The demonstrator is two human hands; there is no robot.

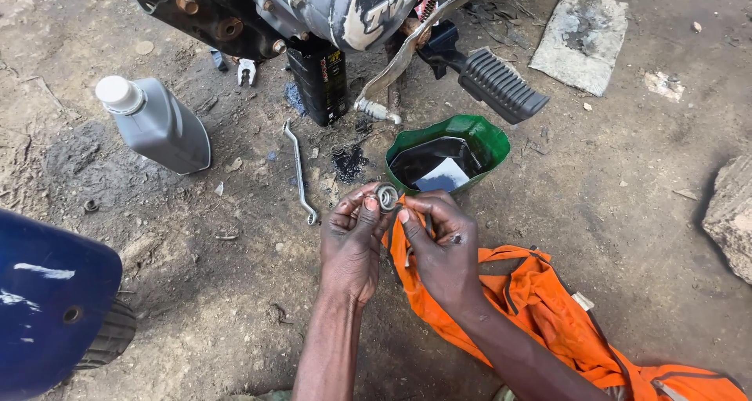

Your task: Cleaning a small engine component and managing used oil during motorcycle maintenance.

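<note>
My left hand (351, 240) and my right hand (440, 244) meet at their fingertips over the dirt ground. Between them they pinch a small round metal part (387, 196), grey with a dark centre. Just beyond it sits a green cut-open container (489, 139) holding dark oil. An orange cloth (548, 307) lies under and to the right of my right hand. A bent metal wrench (299, 170) lies on the ground to the left of my hands.
A motorcycle's underside (329, 5) with a ribbed footrest (501, 84) fills the top. A grey bottle (157, 123) with a white cap lies at left. A blue mudguard (47, 299) over a tyre is at lower left. A flat stone slab (581, 37) and a rock (732, 213) lie at right.
</note>
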